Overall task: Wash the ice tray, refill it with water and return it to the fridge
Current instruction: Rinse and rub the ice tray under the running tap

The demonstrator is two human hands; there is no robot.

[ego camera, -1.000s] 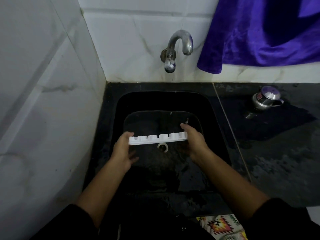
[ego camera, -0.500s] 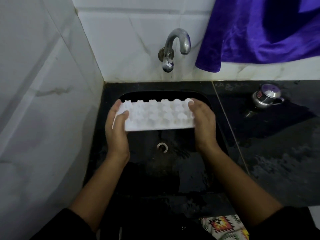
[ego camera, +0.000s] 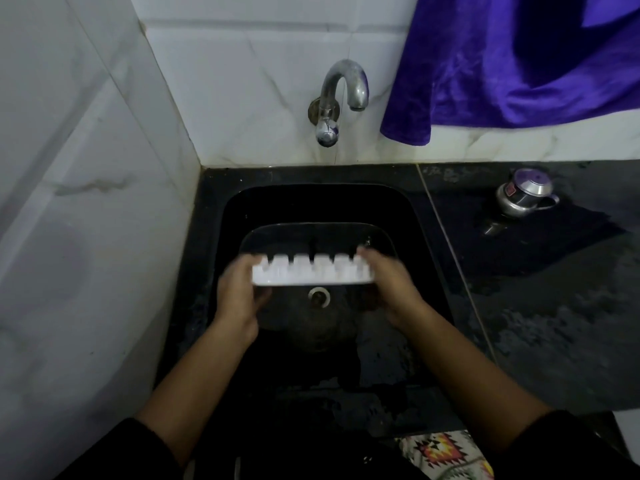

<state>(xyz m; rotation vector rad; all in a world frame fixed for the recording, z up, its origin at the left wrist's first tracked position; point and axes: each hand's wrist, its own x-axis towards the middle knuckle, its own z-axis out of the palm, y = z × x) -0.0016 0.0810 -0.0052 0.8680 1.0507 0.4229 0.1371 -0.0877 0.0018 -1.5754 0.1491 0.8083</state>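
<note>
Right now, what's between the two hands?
The white plastic ice tray, gripped at its ends by the left hand and right hand, in the head view.

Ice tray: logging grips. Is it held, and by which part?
Ice tray held by its two ends: left hand at one, right hand at the other.

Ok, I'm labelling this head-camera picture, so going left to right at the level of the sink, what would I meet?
Tiled wall → left hand → ice tray → right hand → steel mug.
</note>
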